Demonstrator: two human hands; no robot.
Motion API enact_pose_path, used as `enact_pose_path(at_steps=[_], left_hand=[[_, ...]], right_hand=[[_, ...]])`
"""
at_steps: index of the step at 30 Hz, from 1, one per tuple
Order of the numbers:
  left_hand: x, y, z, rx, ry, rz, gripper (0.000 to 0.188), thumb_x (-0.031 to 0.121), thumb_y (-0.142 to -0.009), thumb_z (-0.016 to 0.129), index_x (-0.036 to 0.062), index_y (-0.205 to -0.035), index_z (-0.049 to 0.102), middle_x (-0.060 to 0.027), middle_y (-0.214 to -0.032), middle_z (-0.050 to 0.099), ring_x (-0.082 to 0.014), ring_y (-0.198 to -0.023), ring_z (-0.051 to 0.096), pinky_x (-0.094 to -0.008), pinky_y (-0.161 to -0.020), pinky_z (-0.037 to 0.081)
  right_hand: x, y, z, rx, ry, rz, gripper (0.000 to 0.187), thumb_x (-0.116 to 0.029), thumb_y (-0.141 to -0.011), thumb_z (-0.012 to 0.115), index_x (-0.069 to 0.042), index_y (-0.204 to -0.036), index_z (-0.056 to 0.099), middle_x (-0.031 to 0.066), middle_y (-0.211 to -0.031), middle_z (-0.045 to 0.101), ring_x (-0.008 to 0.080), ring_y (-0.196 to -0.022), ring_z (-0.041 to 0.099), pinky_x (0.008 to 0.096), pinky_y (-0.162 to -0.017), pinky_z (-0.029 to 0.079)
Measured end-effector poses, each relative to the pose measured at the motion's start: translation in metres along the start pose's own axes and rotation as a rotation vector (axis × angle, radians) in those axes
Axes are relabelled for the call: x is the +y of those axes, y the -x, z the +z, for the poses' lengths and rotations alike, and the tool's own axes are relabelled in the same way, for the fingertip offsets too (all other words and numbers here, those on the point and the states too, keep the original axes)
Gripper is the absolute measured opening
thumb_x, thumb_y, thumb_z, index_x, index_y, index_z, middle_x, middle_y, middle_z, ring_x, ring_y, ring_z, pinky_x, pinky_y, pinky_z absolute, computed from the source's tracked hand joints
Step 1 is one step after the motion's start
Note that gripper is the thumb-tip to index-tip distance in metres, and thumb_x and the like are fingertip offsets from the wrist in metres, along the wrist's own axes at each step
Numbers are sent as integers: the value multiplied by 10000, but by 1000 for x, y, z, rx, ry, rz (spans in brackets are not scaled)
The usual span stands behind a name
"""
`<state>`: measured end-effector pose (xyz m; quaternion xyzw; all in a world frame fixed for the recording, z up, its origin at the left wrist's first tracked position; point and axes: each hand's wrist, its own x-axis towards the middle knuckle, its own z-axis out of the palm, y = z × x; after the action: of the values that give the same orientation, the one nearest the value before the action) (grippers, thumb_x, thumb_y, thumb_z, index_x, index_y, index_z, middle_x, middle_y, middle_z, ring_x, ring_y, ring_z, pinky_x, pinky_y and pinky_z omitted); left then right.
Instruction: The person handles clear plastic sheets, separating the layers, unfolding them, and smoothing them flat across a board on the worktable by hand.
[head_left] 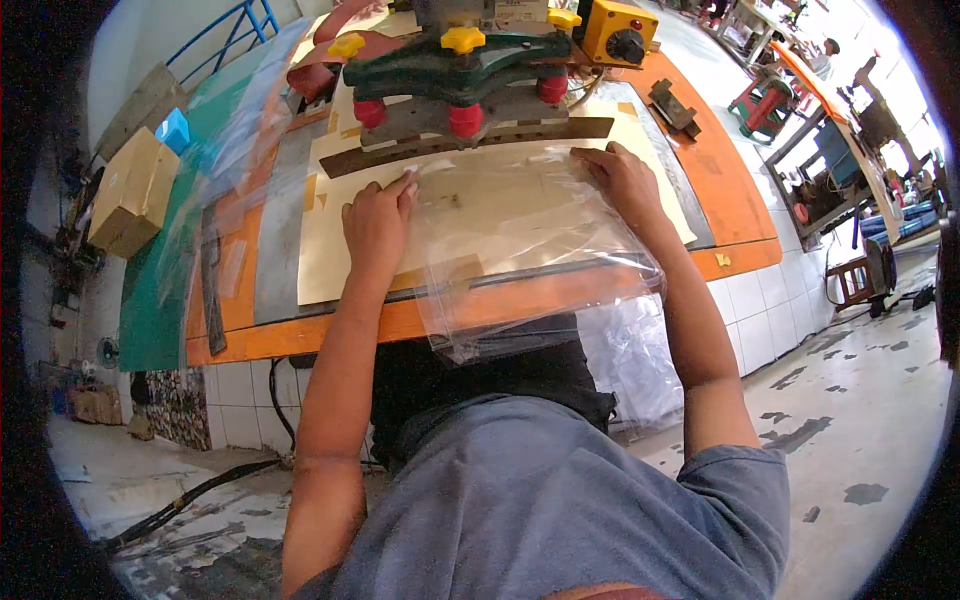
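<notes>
A thin clear plastic sheet (520, 225) lies over the tan board (330, 255); I cannot tell whether it is a flat bag. Its near end hangs over the table's front edge towards my lap. My left hand (378, 222) pinches the sheet's far left corner. At the far right corner, the fingers of my right hand (625, 180) are closed on the plastic, close to a dark metal bar (470, 147). That bar runs crosswise beneath the press head (455, 75), which has a green frame, yellow star knobs and red cylinders.
An orange-edged table (735, 220) carries the press. On its right sit a yellow control box (617, 32) and a metal block (675, 108). More clear plastic (245, 150) and a metal strip (212, 285) lie left. A cardboard box (135, 195) stands beyond on green matting (150, 300).
</notes>
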<state>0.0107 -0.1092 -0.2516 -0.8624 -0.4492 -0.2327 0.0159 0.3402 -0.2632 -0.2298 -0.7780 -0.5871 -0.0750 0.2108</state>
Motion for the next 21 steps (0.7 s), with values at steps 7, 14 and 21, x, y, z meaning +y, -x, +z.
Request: enact_pose_path(at_steps=[7, 14, 21], left_hand=[[2, -2, -4, -3, -7, 2, 284, 322, -983, 588, 177, -1176, 738, -156, -928, 694, -351, -884, 668, -493, -768, 475], [2, -2, -2, 21, 30, -6, 248, 284, -977, 590, 149, -1108, 751, -121, -873, 713, -307, -853, 676, -449, -749, 460], [1, 4, -6, -5, 75, -30, 310, 370, -968, 605, 142, -1124, 748, -132, -860, 721, -321, -822, 687, -476, -747, 466]], right_hand=[[4, -3, 7, -12, 39, 31, 234, -339, -950, 640, -240, -1122, 764, 118, -959, 666, 340, -885, 689, 457, -780, 537], [4, 0, 8, 81, -27, -18, 233, -206, -914, 670, -231, -1128, 758, 112, -884, 604, 341, -832, 636, 460, -733, 507], [8, -2, 10, 77, -30, -28, 204, -300, -926, 670, -218, -1082, 774, 140, -884, 633, 341, -816, 680, 473, -736, 533]])
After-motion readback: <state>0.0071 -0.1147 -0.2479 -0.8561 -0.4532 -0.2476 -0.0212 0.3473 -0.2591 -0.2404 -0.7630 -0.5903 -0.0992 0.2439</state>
